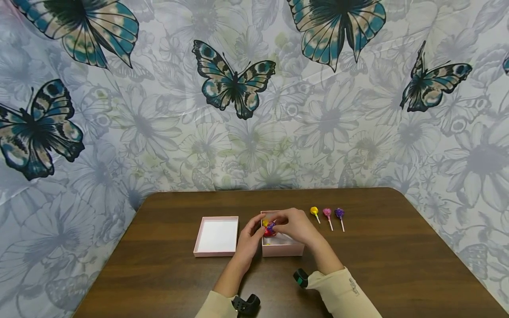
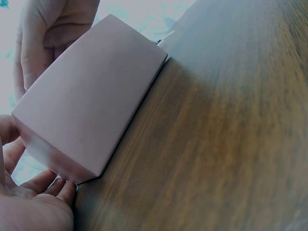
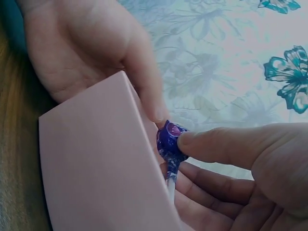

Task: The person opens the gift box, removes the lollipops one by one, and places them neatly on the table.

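Lollipop (image 3: 171,140), blue-wrapped, sits pinched in the right hand (image 1: 294,226) just above the pink box (image 1: 282,247). Left of it, the left hand (image 1: 249,238) steadies the box's side with relaxed fingers. Packing seems underway; lowering it inside likely follows.
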Tool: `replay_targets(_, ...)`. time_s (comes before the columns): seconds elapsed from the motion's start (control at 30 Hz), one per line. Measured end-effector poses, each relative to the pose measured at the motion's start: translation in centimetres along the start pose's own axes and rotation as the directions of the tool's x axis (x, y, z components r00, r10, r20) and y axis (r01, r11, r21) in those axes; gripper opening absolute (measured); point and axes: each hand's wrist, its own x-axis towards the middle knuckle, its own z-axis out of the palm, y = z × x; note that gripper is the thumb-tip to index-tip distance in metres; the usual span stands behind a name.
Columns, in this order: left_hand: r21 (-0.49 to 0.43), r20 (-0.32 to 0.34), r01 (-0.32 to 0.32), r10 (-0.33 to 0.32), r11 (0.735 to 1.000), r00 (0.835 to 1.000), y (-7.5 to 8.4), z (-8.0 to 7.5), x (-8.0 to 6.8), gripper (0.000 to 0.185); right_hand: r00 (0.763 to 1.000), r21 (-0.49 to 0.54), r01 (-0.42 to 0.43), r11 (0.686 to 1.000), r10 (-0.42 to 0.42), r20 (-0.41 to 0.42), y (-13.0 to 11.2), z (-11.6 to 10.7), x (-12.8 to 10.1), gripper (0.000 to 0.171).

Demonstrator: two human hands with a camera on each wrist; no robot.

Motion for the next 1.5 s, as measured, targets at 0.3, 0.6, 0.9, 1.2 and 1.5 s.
replay_targets(0.3, 0.002, -0.014, 0.005, -0.005, 1.000, 1.000, 0.1, 0.0, 0.1, 0.040, 0.995, 0.011, -0.058, 0.998, 0.058, -0.082, -0.1, -0.6, -0.6, 0.020)
replay_targets(0.6, 0.031, -0.017, 0.017, -0.016, 0.999, 1.000, 0.2, 0.0, 0.0, 0.040, 0.983, 0.075, -0.067, 0.995, 0.078, -0.167, 0.0, -1.8, -1.2, 0.018)
replay_targets(0.9, 0.023, -0.034, 0.003, -0.003, 1.000, 0.999, -0.1, -0.1, 0.2, 0.039, 0.965, 0.103, -0.079, 0.992, 0.102, -0.242, 0.4, -3.2, -1.9, 0.021)
replay_targets(1.2, 0.014, -0.017, 0.003, -0.003, 1.000, 1.000, -0.2, -0.1, 0.2, 0.040, 0.940, 0.118, -0.054, 0.992, 0.090, -0.328, 0.9, -5.9, -3.3, 0.023)
replay_targets(1.5, 0.021, -0.019, -0.006, 0.006, 1.000, 1.000, -0.3, 0.0, 0.3, 0.040, 0.907, 0.117, -0.099, 0.988, 0.138, -0.398, 1.9, -8.7, -4.7, 0.030)
